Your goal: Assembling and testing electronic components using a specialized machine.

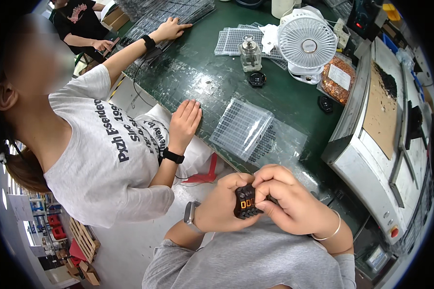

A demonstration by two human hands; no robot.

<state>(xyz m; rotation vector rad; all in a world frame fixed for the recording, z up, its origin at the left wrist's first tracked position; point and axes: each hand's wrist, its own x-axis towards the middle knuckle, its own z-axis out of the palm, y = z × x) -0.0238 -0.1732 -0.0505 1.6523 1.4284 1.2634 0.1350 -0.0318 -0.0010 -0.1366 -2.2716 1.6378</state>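
In front of my chest, my left hand (pixel 222 203) grips a small black device with orange digit-like outlines (pixel 244 204) on its face. The fingers of my right hand (pixel 289 202) are pinched together over the right part of that face, and whatever is between the fingertips is hidden. Just beyond my hands, clear plastic sheets with rows of black digit-like marks (pixel 241 127) lie on the green table (pixel 188 72). Two black round parts, one by the glass jar (pixel 257 79) and one farther right (pixel 325 103), rest on the tabletop.
A white fan (pixel 307 45), a glass bottle (pixel 250 55) and a bag of orange-brown pieces (pixel 336 79) stand at the back. White machinery (pixel 366 159) borders the right. A co-worker (pixel 106 154) sits at left, both hands on the table; another person (pixel 82 29) is beyond.
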